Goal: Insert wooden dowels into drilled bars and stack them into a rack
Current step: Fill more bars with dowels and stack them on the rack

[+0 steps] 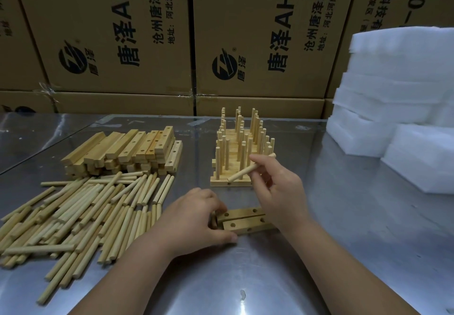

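The left hand (194,219) curls over the left end of two drilled bars (248,222) lying side by side on the steel table (344,241). The right hand (278,187), just above their other end, pinches one dowel (245,171) that tilts down to the left. Directly beyond this hand stands the rack (233,152) of pegged bars, and the dowel's low tip crosses its front.

Left of the left hand sprawl loose dowels (81,211), with stacked bars (127,147) behind them. Foam blocks (398,108) rise well right of the right hand, and cardboard boxes (118,32) wall the far edge. Table surface shows between the right hand and the foam, and nearer than both wrists.
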